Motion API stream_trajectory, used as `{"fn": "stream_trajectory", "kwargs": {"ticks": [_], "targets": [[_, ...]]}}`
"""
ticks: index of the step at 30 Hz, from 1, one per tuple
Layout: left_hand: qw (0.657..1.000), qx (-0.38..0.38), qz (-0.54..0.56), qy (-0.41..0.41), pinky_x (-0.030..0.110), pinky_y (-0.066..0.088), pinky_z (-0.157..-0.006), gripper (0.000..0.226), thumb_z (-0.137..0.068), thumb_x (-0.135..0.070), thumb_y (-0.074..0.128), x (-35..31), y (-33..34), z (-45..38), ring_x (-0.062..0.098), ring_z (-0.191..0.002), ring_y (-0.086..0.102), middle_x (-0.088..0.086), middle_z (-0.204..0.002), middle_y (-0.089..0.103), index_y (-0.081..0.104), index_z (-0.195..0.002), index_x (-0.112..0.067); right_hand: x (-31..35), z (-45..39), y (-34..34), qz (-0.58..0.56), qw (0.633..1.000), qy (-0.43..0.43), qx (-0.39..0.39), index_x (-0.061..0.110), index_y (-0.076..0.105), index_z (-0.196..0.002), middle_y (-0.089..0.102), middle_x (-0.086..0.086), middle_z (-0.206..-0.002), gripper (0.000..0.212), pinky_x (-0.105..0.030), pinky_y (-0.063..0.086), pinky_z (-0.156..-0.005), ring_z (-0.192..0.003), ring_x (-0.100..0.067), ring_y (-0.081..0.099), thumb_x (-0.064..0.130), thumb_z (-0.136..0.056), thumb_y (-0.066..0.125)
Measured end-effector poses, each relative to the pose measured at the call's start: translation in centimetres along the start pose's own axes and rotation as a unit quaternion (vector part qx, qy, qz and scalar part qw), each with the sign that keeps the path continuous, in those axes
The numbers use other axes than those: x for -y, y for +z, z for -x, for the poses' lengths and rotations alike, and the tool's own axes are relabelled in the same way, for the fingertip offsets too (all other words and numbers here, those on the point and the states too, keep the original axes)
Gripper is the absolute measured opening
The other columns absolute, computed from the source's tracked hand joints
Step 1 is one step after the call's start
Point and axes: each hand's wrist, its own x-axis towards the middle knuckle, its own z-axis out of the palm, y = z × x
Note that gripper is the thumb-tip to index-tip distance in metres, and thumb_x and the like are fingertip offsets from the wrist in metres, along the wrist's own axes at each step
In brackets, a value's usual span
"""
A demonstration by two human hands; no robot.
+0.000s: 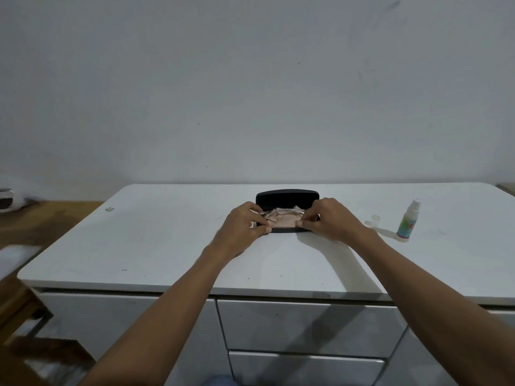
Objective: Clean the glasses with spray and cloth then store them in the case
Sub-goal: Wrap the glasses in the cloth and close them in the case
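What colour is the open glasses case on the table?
Black hard glasses case, clearest in the head view.

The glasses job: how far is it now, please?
Near the end. The spray bottle stands aside on the table, its cap off beside it. The glasses and pink cloth already lie in the open black case, with the left hand and right hand at its ends. Left: closing the lid.
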Motion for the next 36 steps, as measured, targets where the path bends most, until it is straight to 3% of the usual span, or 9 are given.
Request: {"fn": "stream_trajectory", "kwargs": {"ticks": [6, 10, 14, 18, 21, 23, 27, 32, 36], "targets": [[0.998, 0.013, -0.045, 0.029, 0.042, 0.054, -0.092, 0.015, -0.085, -0.028, 0.080, 0.0, -0.3, 0.2, 0.012, -0.107, 0.057, -0.006, -0.125, 0.060, 0.082, -0.100, -0.025, 0.5, 0.2, -0.5, -0.004, 1.000, -0.005, -0.012, 0.020, 0.082, -0.082, 0.066, 0.007, -0.068, 0.020, -0.040, 0.054, -0.067, -0.068, -0.019, 0.062, 0.038, -0.088, 0.076], [0.984, -0.114, -0.089, 0.105, 0.031, 0.054, -0.077, 0.017, -0.085, -0.035, 0.079, 0.0, -0.5, 0.6, 0.011, -0.101, 0.057, -0.009, -0.113, 0.061, 0.080, -0.098, -0.024, 0.8, -0.3, -0.8, -0.035, 0.984, 0.027, -0.175, 0.025, 0.074, -0.075, 0.060, 0.008, -0.062, 0.019, -0.037, 0.048, -0.062, -0.069, -0.018, 0.060, 0.040, -0.087, 0.073], [0.975, -0.218, 0.040, 0.005, 0.029, 0.052, -0.074, 0.018, -0.086, -0.040, 0.075, -1.0, -0.8, -1.4, 0.012, -0.091, 0.061, -0.009, -0.100, 0.064, 0.073, -0.100, -0.029, 0.8, -2.1, -1.2, -0.144, 0.959, 0.141, -0.197, 0.031, 0.068, -0.115, 0.062, 0.001, -0.105, 0.030, -0.033, 0.044, -0.084, -0.105, -0.019, 0.055, 0.050, -0.091, 0.067], [0.967, -0.076, 0.180, -0.161, 0.025, 0.048, -0.078, 0.042, -0.089, -0.061, 0.062, -1.7, -0.8, -3.6, 0.016, -0.096, 0.064, 0.000, -0.112, 0.068, 0.067, -0.122, -0.036, 0.3, -3.1, -1.8, -0.225, 0.955, 0.192, -0.039, 0.033, 0.063, -0.137, 0.066, -0.003, -0.132, 0.043, -0.030, 0.039, -0.101, -0.127, -0.021, 0.057, 0.054, -0.102, 0.048], [0.967, 0.001, 0.190, -0.172, 0.029, 0.044, -0.079, 0.039, -0.091, -0.064, 0.055, -1.1, -0.6, -4.0, 0.024, -0.089, 0.066, 0.004, -0.097, 0.072, 0.074, -0.096, -0.030, -0.1, -2.9, -1.6, -0.244, 0.951, 0.191, 0.017, 0.030, 0.071, -0.108, 0.068, 0.001, -0.110, 0.032, -0.028, 0.045, -0.081, -0.093, -0.014, 0.061, 0.052, -0.103, 0.048], [0.960, 0.034, 0.224, -0.162, 0.032, 0.042, -0.080, 0.033, -0.093, -0.056, 0.060, -0.7, -1.0, -3.6, 0.022, -0.083, 0.060, 0.005, -0.091, 0.068, 0.075, -0.092, -0.026, -0.6, -2.6, -1.7, -0.262, 0.948, 0.177, 0.036, 0.027, 0.068, -0.099, 0.067, 0.003, -0.098, 0.025, -0.030, 0.045, -0.073, -0.082, -0.015, 0.057, 0.048, -0.101, 0.055], [0.932, 0.107, 0.308, -0.156, 0.032, 0.052, -0.094, 0.020, -0.096, -0.026, 0.069, -0.3, -2.5, -2.2, 0.021, -0.105, 0.067, 0.015, -0.116, 0.072, 0.075, -0.112, -0.016, -1.7, -1.5, -2.1, -0.280, 0.947, 0.134, 0.090, 0.029, 0.067, -0.098, 0.078, -0.005, -0.101, 0.011, -0.035, 0.044, -0.076, -0.083, -0.020, 0.062, 0.037, -0.094, 0.072], [0.962, 0.094, 0.226, -0.120, 0.007, 0.050, -0.070, 0.027, -0.091, -0.006, 0.073, -1.2, -2.8, -0.8, 0.012, -0.095, 0.066, 0.017, -0.118, 0.070, 0.073, -0.117, -0.008, -1.8, 0.1, -0.6, -0.244, 0.962, 0.110, 0.052, 0.036, 0.068, -0.091, 0.073, 0.001, -0.109, 0.019, -0.030, 0.054, -0.084, -0.106, -0.018, 0.069, 0.028, -0.083, 0.083], [0.966, 0.087, 0.212, -0.117, 0.016, 0.054, -0.077, 0.027, -0.086, -0.009, 0.078, -0.6, -2.4, -0.6, 0.020, -0.100, 0.066, 0.017, -0.117, 0.069, 0.077, -0.110, -0.022, -1.4, 0.9, 0.0, -0.231, 0.968, 0.098, 0.031, 0.034, 0.067, -0.091, 0.070, 0.006, -0.112, 0.021, -0.029, 0.052, -0.082, -0.106, -0.014, 0.066, 0.025, -0.082, 0.083]]}}
